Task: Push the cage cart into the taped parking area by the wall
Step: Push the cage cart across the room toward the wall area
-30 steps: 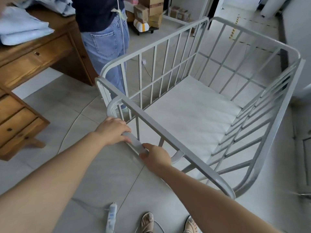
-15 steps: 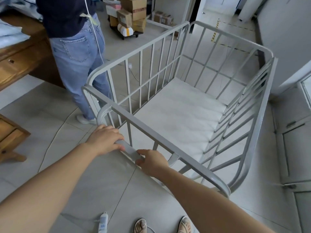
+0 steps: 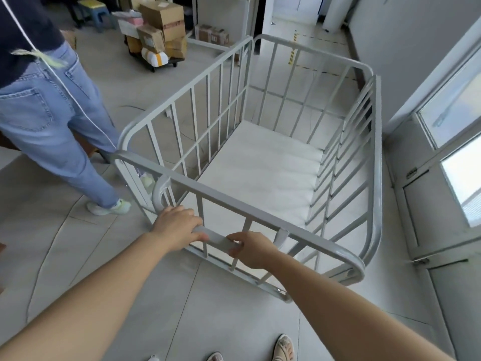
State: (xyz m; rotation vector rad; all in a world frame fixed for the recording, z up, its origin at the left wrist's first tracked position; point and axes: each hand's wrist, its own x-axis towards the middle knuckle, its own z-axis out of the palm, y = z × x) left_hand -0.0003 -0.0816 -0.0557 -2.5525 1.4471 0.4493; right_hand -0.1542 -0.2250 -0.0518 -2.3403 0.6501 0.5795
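The grey cage cart (image 3: 260, 162) stood on the tiled floor (image 3: 86, 256) in the middle of the view, its long axis running from about seven o'clock up toward one o'clock. Its white deck (image 3: 263, 178) was bare between the barred sides. On the near end a curved push handle (image 3: 216, 239) hung just below the top rail.

The left hand (image 3: 177, 225) was closed over the handle's left part, fingers wrapped down across the bar. The right hand (image 3: 251, 250) gripped the same bar just to the right, thumb on the near side and fingers curled under it; a short bare stretch of handle showed between the two hands. Both forearms reached in from the bottom edge.

At nine to ten o'clock of the cart a second person in blue jeans (image 3: 49, 121) and a dark top stood close beside its left rear corner, one pale shoe (image 3: 109, 207) planted near the cart's base. At twelve o'clock, well beyond the far end, yellow-and-black floor tape (image 3: 292, 52) ran along the floor by a grey wall (image 3: 406, 48). At eleven o'clock a low dolly stacked with cardboard boxes (image 3: 161, 24) stood apart from the cart. At three o'clock a window and panelled wall (image 3: 442, 178) ran near the cart's right side. The wearer's shoes (image 3: 283, 347) showed at six o'clock.
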